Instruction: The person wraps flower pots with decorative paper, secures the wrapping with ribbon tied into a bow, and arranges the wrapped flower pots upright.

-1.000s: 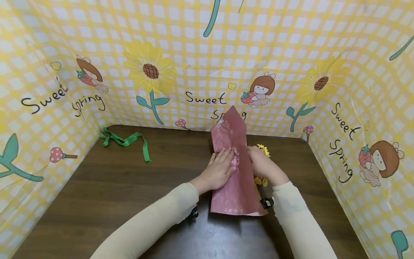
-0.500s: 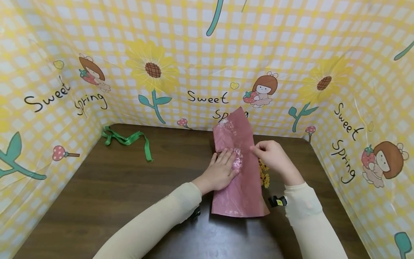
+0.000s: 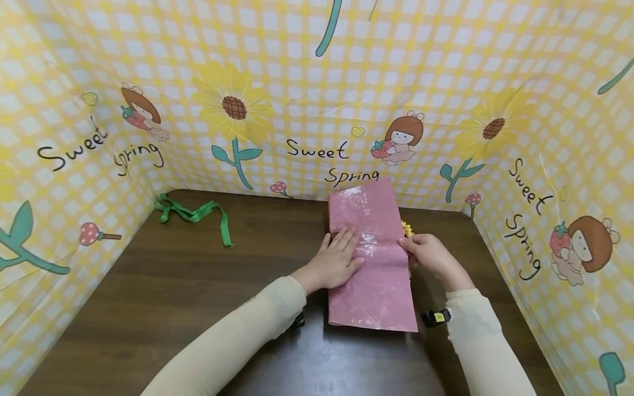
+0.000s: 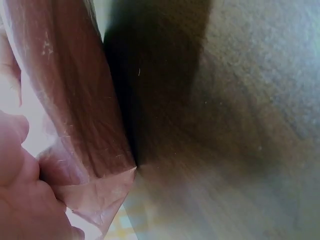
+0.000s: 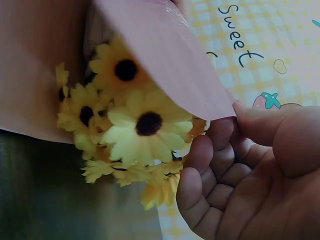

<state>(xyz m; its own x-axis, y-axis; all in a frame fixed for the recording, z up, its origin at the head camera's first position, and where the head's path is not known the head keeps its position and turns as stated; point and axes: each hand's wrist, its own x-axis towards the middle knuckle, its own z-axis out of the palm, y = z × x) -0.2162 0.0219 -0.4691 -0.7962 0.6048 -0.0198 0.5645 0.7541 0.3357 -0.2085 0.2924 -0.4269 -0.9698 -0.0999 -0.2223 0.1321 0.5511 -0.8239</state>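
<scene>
One pink sheet (image 3: 373, 300) lay over yellow flowers (image 5: 145, 112)

On the dark wooden table (image 3: 173, 286), the left hand (image 3: 334, 263) lay flat on the sheet, fingers nearly straight, gripping nothing. The right hand (image 3: 432, 254) pinched the sheet's right edge between thumb and forefinger, flowers just beside it. Too light a press might let the sheet slide; too hard a pull might crush petals.

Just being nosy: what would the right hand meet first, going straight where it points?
Beyond the pink paper it pinches, the right hand would probably meet the yellow flowers; depth is unclear.
</scene>
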